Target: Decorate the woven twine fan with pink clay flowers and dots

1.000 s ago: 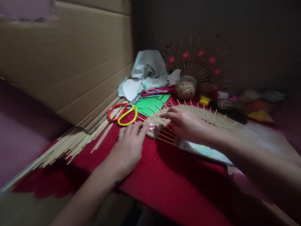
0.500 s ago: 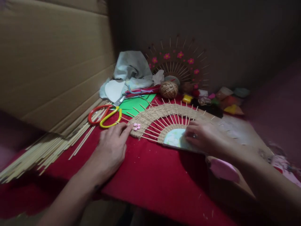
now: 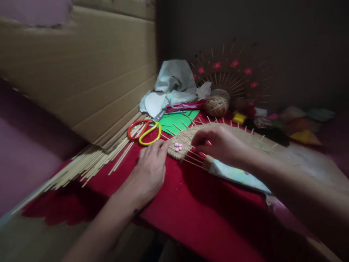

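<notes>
A half-round woven fan (image 3: 188, 140) of twine and thin sticks lies flat on the red cloth of the bench (image 3: 207, 203), and a small cluster of pink petals (image 3: 178, 146) sits on its left end. The left hand (image 3: 149, 171) lies palm down just left of the fan, its fingers stretched flat with the tips touching the woven edge beside the petals; its grip is open and holds nothing. The right hand (image 3: 218, 143) reaches in over the middle of the fan, knuckles up and fingers curled toward the weave; whether its grip has closed on anything cannot be told. Behind the fan's left end lie one pair of scissors (image 3: 144, 131) with one orange and one yellow handle, and one green sheet (image 3: 177, 120). One ball of twine (image 3: 216, 106) sits behind the fan, with a second fan (image 3: 231, 78) bearing pink flowers standing upright beyond it. A heap of loose sticks (image 3: 89, 163) spreads well left of the fan along a cardboard wall (image 3: 81, 80).
</notes>
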A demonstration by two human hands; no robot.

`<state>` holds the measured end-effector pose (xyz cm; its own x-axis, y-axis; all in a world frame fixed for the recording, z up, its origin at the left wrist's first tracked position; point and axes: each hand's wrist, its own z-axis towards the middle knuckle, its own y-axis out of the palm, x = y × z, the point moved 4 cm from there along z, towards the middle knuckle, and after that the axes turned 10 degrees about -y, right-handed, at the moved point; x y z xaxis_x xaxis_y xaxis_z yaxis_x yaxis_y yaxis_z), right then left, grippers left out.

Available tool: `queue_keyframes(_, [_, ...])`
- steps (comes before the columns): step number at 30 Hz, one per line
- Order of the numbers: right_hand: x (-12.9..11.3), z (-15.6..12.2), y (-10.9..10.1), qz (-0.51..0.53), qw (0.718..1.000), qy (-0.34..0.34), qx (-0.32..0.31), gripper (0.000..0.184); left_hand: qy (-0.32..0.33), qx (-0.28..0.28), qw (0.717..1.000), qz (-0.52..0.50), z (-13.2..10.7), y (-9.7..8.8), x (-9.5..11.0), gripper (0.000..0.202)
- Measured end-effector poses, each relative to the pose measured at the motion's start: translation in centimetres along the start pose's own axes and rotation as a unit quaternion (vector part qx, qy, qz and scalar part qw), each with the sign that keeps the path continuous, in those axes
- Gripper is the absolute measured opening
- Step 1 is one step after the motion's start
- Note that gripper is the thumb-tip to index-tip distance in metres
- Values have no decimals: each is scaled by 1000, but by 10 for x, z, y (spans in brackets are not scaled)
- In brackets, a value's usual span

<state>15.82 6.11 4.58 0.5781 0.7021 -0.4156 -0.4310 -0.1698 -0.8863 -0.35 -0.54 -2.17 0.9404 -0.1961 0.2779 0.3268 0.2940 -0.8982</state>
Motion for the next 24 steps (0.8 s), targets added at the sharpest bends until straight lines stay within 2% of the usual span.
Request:
queue_keyframes(3, [-5,27,23,30,999,-27,-9,10,-8,-16,1000,-5,-1,-1,1,56])
queue_keyframes(7, [-7,43,39,-12,998,-64,-18,12,-15,-30,999,-3,-2,-2,2,54])
queue_keyframes(19, [-4,39,51,-30,993,-116,-17,11,6,-15,1000,13,-4,-1,3,56])
queue_keyframes(24, [-9,34,50,-55,984,-171,-19,20,6,-16,1000,15,-4,1,1,58])
